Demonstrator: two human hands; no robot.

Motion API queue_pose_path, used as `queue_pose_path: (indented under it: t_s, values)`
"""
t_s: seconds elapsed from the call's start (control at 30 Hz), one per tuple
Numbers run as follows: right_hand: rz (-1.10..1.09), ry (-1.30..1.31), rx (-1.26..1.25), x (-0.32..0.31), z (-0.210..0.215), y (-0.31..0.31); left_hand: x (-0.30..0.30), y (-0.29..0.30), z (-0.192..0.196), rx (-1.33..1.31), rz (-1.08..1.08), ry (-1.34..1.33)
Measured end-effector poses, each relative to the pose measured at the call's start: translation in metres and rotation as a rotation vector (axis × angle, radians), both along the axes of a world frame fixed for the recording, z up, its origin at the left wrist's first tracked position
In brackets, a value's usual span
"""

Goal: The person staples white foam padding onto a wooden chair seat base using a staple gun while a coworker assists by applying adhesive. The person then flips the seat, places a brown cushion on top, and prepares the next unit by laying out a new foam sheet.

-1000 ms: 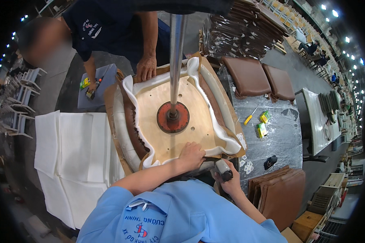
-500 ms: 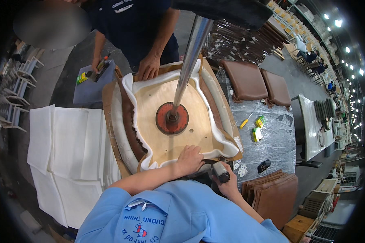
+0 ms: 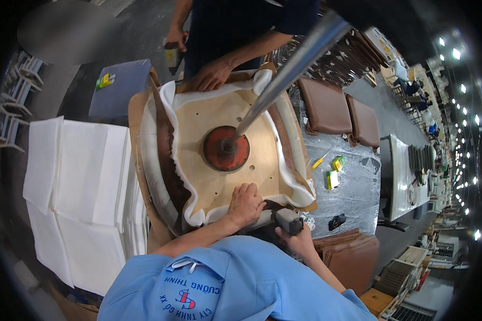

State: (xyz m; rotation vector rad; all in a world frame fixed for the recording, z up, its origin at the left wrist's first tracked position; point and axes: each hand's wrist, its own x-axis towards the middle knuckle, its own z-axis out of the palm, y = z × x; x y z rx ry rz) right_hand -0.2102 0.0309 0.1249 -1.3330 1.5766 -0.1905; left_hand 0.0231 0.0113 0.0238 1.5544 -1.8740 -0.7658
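A plywood seat board [image 3: 209, 176] lies upside down on the bench, with white foam [image 3: 171, 155] and brown leather [image 3: 163, 160] folded up round its rim. A red round press pad [image 3: 226, 148] on a steel rod [image 3: 289, 69] bears on its middle. My left hand [image 3: 245, 204] presses flat on the near edge of the board over the folded cover. My right hand [image 3: 300, 241] grips a grey staple gun [image 3: 289, 220] at the near right corner. A co-worker's hand [image 3: 211, 75] rests on the far edge.
A stack of white foam sheets [image 3: 85, 182] lies to the left. Two brown seat cushions [image 3: 337, 109] and small yellow-green boxes [image 3: 334, 171] sit on the plastic-covered table [image 3: 353, 192] to the right. Brown boards [image 3: 353, 257] are piled at lower right. The co-worker stands opposite.
The view has shifted so the seat sits lower and larger in frame. My left hand stays pressed on the near edge, and my right hand keeps the staple gun at the near right corner.
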Motion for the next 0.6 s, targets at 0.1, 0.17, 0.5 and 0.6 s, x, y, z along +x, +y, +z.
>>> queue_pose_path:
  t_s: [0.1,0.17,0.5,0.6]
  values:
    - [-0.033,-0.102,0.055,0.018,0.008,-0.021,-0.001,0.001,-0.001,0.004,0.054,0.011]
    - [0.016,-0.045,0.103,0.025,0.014,-0.041,-0.003,0.001,-0.002,0.011,0.082,0.018]
    - [0.078,0.081,0.173,0.041,0.017,-0.08,-0.008,-0.004,-0.007,-0.006,0.112,0.054]
    - [0.104,0.1,0.166,0.043,0.016,-0.084,-0.011,-0.005,-0.007,-0.01,0.125,0.028]
